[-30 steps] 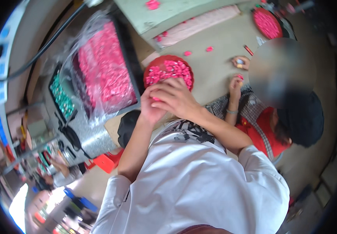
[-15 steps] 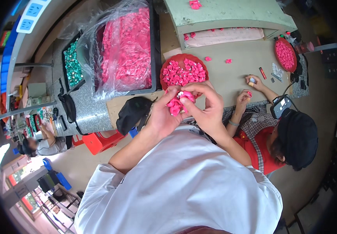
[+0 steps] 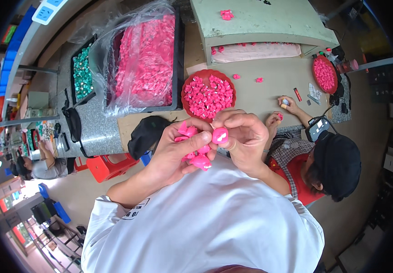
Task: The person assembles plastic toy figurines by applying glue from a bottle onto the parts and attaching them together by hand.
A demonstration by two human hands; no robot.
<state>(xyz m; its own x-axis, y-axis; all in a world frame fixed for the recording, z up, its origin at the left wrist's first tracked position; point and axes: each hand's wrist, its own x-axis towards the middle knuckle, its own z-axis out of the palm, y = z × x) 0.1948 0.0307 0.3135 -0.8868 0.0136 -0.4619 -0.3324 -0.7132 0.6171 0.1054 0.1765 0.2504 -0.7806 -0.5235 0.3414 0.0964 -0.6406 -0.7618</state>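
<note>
Both hands' fingers (image 3: 192, 141) pinch pink pieces (image 3: 219, 135) near the red bowl (image 3: 186, 86) rim.

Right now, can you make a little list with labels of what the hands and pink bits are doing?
left hand: cupped, holding a bunch of pink pieces
right hand: pinching one pink piece with the left fingers
red bowl: round, full of pink pieces, on the table just beyond the hands
bin: black, plastic-lined, heaped with pink pieces, left of the bowl
second bowl: far right of the table
co-worker: dark cap, seated on the right, hands on the table
</note>
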